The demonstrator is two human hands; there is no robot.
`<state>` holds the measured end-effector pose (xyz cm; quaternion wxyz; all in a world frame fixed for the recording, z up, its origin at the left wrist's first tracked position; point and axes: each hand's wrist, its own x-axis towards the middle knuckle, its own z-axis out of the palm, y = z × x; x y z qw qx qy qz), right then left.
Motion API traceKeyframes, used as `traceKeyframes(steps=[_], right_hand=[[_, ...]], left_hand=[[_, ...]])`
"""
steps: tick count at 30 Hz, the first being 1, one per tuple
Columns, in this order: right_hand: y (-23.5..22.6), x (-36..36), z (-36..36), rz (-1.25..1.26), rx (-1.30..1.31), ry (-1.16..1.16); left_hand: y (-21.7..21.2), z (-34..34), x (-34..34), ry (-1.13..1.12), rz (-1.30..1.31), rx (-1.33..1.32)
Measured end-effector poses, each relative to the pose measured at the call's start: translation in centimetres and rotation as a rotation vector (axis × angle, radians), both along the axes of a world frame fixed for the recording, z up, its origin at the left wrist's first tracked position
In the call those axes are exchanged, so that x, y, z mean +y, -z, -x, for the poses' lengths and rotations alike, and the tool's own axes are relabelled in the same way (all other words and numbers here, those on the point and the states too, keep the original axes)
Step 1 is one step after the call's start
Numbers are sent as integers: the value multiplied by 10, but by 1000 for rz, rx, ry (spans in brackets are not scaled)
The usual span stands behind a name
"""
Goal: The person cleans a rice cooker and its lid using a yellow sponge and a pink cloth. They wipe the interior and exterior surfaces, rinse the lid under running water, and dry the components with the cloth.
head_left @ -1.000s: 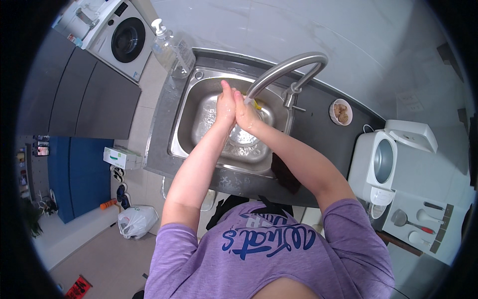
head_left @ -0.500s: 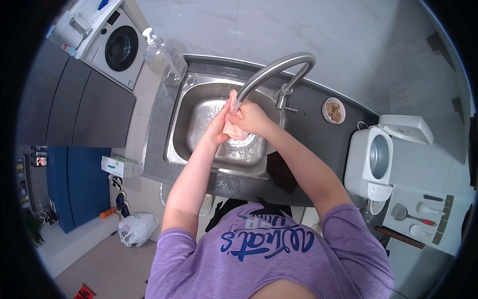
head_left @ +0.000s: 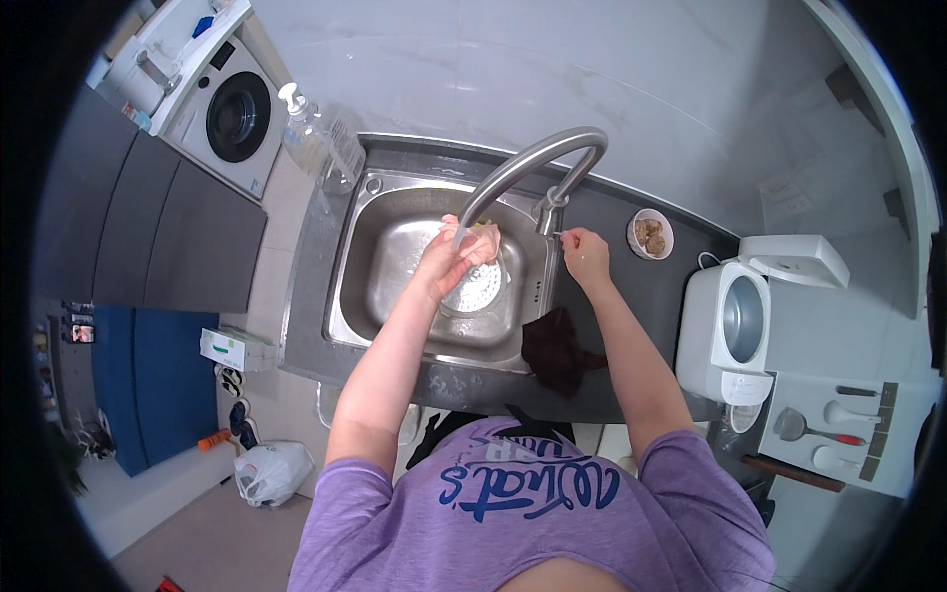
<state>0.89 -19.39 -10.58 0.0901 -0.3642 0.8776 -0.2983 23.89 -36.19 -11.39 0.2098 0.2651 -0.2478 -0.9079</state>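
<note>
I stand over a steel sink (head_left: 395, 331) with a tall curved faucet (head_left: 538, 158). My left hand (head_left: 449, 261) is cupped under the spout's mouth, above the round drain strainer (head_left: 485, 288). A pale pink mass lies at its fingers, and I cannot tell whether that is my palm or something held. A thin stream of water falls by this hand. My right hand (head_left: 584, 252) is on the counter side of the faucet, its fingertips pinching the thin lever (head_left: 554, 233) at the faucet's base.
A dark cloth (head_left: 554, 350) lies on the sink's front right corner. A small bowl of brown food (head_left: 651, 234) and a white open-lidded appliance (head_left: 735, 321) stand to the right. A clear pump bottle (head_left: 306, 133) stands at the back left, near a washing machine (head_left: 232, 113).
My hands were pressed together under the spout. They have parted: the right hand moved right to the faucet lever, while the left stays under the spout.
</note>
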Motion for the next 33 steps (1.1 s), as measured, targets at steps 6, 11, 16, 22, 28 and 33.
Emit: traceKeyframes(steps=[6,11,16,22,28,33], right_hand=[[10,-5,18,106,229,-190],[0,-14,-53,180,-223,-24],[3,-58,-139,531,-1773,23],[-13,-81,-181,650,-1438,194],[-22,-94,-162,587,-1660,279],[-50,-88,-153,330,-1810,93]], left_hand=[[5,-4,13,-180,92,-297],[-10,-19,28,-252,175,-130],[-22,-10,56,-285,355,-224],[-30,-21,50,-313,-68,-326],[-29,-17,76,-310,880,-497],[-47,-19,46,-248,1630,-716]])
